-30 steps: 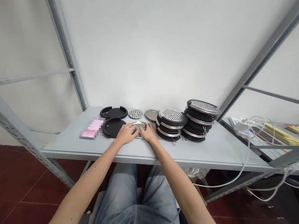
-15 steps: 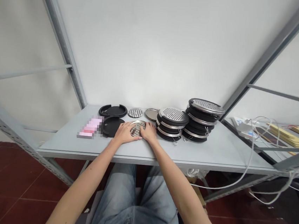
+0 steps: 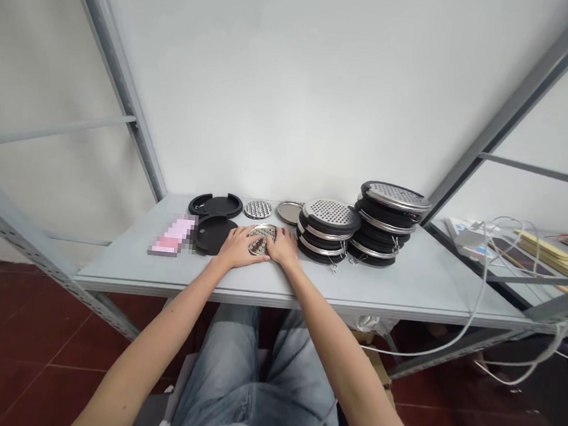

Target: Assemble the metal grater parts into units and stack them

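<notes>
A grey shelf (image 3: 422, 290) is spanning the frame's lower half; the perforated metal disc (image 3: 265, 231) is lying just below centre; left hand (image 3: 239, 249) and right hand (image 3: 285, 246) are resting spread at its sides; probably light, stiff, rough-faced, best held by its edge.

A white wall (image 3: 295, 93) backs a grey table (image 3: 428, 280) above red flooring (image 3: 11, 334).

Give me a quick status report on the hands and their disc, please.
Left hand, right hand on disc, one at each side. Disc on table, patterned face up. Shorter stack close beside right hand.
</notes>
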Available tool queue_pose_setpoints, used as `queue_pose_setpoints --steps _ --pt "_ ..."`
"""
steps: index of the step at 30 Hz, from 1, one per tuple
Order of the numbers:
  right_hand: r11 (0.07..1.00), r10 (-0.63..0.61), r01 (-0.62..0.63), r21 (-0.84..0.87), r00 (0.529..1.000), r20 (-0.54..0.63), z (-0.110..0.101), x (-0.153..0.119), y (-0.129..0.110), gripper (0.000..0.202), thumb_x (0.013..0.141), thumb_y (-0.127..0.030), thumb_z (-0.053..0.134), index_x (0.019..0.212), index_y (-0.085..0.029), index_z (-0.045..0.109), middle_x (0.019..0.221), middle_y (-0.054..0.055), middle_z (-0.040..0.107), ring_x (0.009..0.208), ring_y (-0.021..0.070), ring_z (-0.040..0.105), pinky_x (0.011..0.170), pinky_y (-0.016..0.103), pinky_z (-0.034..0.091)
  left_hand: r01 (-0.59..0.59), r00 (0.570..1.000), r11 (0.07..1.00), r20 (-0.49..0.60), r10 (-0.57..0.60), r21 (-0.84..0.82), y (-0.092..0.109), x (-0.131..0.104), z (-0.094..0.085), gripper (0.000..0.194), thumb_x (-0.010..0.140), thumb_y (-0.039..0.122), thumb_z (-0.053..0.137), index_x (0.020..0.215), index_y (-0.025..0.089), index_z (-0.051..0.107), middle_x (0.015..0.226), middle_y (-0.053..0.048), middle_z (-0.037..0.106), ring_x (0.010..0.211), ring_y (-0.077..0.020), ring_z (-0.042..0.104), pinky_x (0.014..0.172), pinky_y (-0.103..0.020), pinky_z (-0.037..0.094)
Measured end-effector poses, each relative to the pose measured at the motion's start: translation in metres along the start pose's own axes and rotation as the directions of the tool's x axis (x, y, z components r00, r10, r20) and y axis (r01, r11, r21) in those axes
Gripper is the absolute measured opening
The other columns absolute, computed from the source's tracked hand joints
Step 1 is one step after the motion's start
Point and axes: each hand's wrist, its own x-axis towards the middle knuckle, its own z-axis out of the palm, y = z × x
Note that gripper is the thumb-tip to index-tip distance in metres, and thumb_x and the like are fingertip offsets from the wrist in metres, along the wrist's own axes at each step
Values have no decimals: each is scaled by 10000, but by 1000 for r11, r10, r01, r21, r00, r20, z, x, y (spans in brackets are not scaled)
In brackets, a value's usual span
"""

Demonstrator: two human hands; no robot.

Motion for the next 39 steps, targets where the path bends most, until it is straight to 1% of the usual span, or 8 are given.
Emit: queue_pose_setpoints --steps 5,11,17,24,27,31,36,39 --pt "1000 -7 7 -23 1000 3 1 0 0 447 954 -408 383 1270 -138 549 1307 163 548 1206 307 471 1012 400 347 -12 1000 1000 0 12 20 1 0 1 664 771 705 597 1276 275 626 1484 -84 459 1288 -337 434 1071 -492 339" --pt "999 -20 22 -39 999 38 -1 -1 -1 524 992 -510 290 1276 -155 552 1317 171 540 1223 308 455 1021 418 331 -12 1000 1000 -5 13 26 0 1 4 662 766 700 608 1246 246 646 1450 -97 499 1270 -333 470 1060 -478 368" --pt "999 -19 21 -50 998 52 -2 -2 -2 556 994 -538 275 1324 -168 524 1422 173 456 1280 309 419 1053 424 304 -20 1000 1000 -23 20 15 0 0 6 688 757 711 613 1237 220 653 1437 -113 515 1281 -325 491 1092 -464 354" --pt "999 -26 29 -33 996 82 -4 -3 -1 616 990 -579 203 1325 -167 515 1372 178 487 1276 313 421 1049 433 304 -17 1000 1000 -23 17 13 0 -1 6 640 790 686 586 1232 229 658 1440 -101 514 1260 -322 508 1084 -468 357" --pt "999 -24 27 -36 996 85 -3 -2 0 621 986 -590 206 1323 -170 515 1366 178 489 1276 316 423 1048 443 309 -12 1000 1000 -25 12 15 0 -1 6 643 791 686 584 1236 229 656 1437 -99 518 1250 -325 513 1078 -475 364" --pt "999 -29 32 -29 997 76 -1 0 1 602 986 -578 223 1315 -176 527 1382 166 488 1276 323 432 1050 456 326 -13 999 1000 -34 14 22 0 -2 6 648 788 697 580 1230 230 661 1429 -93 529 1241 -322 523 1073 -465 379" --pt "999 -40 39 11 996 80 0 1 3 528 995 -501 237 1327 -216 533 1488 87 428 1325 309 385 1085 455 316 5 1000 1000 -19 -5 4 2 -2 3 686 756 722 603 1231 232 668 1435 -91 525 1234 -321 541 1094 -439 376" --pt "999 -35 33 22 996 80 0 1 3 513 987 -470 262 1333 -212 541 1512 79 407 1337 310 376 1105 451 299 15 1000 1000 -17 -15 -4 3 -2 2 690 732 726 630 1228 247 671 1431 -81 531 1232 -323 543 1099 -439 373"
